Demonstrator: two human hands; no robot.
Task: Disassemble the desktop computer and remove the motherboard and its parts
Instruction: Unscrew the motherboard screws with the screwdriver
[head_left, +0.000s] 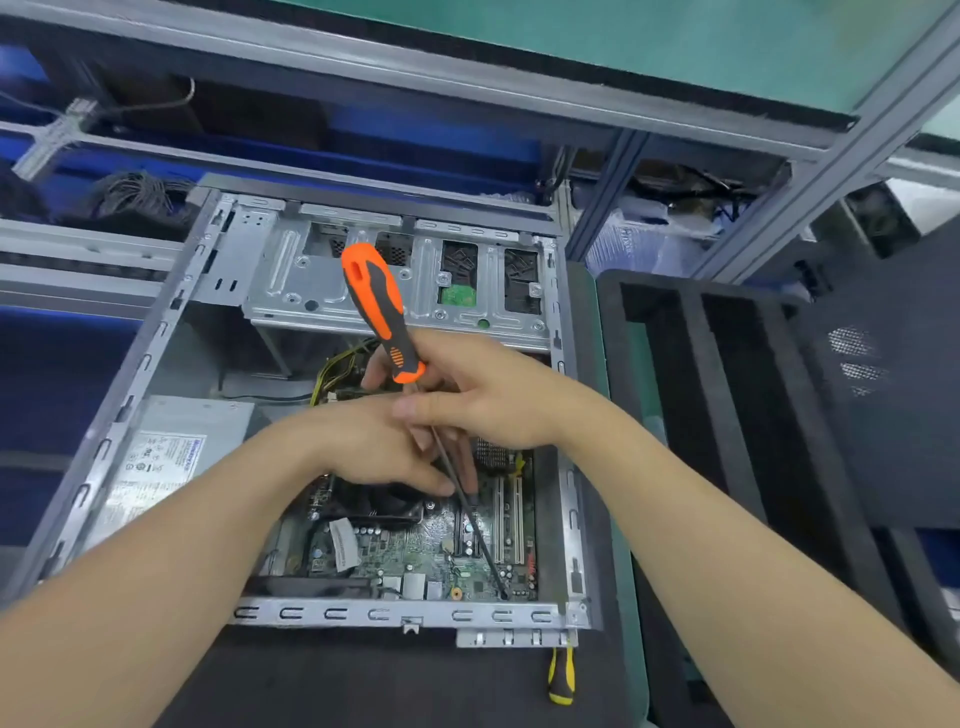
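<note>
An open desktop case lies on its side on the bench. The green motherboard sits in its lower half, with a black CPU fan partly hidden under my hands. My right hand grips an orange-and-black screwdriver near the base of its handle; the long shaft slants down, its tip near the motherboard's lower right corner. My left hand reaches in from the left below the right one, fingers pinching the shaft above the fan.
A grey power supply with a white label fills the case's left side. A metal drive cage spans the top. A yellow-and-black screwdriver lies in front of the case. A black foam tray stands at right.
</note>
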